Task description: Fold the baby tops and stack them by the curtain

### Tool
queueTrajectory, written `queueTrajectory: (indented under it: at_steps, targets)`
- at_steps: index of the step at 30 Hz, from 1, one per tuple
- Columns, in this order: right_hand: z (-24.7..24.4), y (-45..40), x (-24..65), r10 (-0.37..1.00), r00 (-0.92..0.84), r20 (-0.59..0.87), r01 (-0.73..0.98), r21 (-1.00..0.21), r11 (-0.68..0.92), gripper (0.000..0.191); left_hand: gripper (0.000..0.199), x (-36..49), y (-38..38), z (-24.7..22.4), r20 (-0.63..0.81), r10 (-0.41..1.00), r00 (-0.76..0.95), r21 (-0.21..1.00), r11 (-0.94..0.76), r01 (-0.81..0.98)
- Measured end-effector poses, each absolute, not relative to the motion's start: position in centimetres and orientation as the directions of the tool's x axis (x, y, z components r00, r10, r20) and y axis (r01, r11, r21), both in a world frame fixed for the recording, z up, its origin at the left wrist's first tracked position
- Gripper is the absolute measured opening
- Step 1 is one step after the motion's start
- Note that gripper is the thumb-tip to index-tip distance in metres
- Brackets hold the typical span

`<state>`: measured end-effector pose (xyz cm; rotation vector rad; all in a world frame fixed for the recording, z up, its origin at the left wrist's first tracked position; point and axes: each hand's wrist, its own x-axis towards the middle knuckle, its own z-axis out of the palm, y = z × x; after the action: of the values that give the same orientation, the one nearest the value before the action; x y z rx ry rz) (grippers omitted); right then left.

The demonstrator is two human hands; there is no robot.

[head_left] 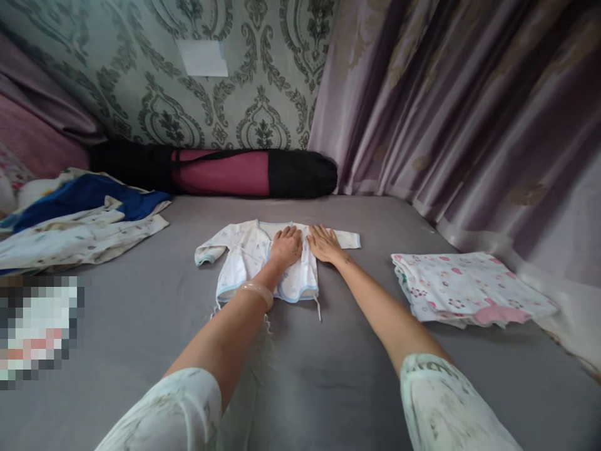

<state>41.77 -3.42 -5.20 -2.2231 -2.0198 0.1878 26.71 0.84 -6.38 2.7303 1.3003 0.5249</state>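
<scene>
A small white baby jacket [244, 254] with light blue trim lies spread on the grey sheet [347, 351], its sleeves out to both sides and thin ties trailing from the lower hem. My left hand [286, 245] rests flat on the upper middle of the jacket, with a pale bangle on that wrist. Close to its right, my right hand [324, 243] lies with fingers stretched on the jacket near the base of the right sleeve. Neither hand grips anything.
A folded white cloth with pink prints [469, 285] lies at the right. Loose clothes, blue and white [89, 200], are heaped at the left. A black and dark pink rolled bag [225, 172] runs along the wall; curtains [422, 106] hang at the right.
</scene>
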Motion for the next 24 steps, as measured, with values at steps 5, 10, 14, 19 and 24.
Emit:
queueTrajectory:
  at_steps: [5,10,14,19,24]
  targets:
    - [-4.2,-3.4,42.4,0.990,0.106,-0.097,0.971,-0.203,-0.124,0.059,0.043,26.9,0.9,-4.8,0.111,0.777,0.620,0.192,-0.628,0.754]
    - [-3.3,-4.8,44.0,0.962,0.271,-0.035,0.954,-0.120,-0.273,0.064,0.045,26.1,0.1,-1.8,-0.014,0.805,0.593,0.139,-0.585,0.799]
    - [-4.0,-5.4,44.9,0.932,0.361,-0.026,0.929,-0.077,-0.362,0.065,0.039,23.8,-1.1,-0.8,0.023,0.772,0.635,0.153,-0.630,0.761]
    - [-4.3,-4.8,45.2,0.918,0.391,-0.072,0.915,-0.083,-0.396,0.062,0.039,19.1,-0.7,-0.4,0.133,0.792,0.596,0.250,-0.609,0.753]
    - [-2.2,-4.0,45.2,0.907,0.404,-0.118,0.909,-0.061,-0.412,0.057,0.040,11.1,1.8,0.2,0.183,0.934,0.308,0.389,-0.356,0.850]
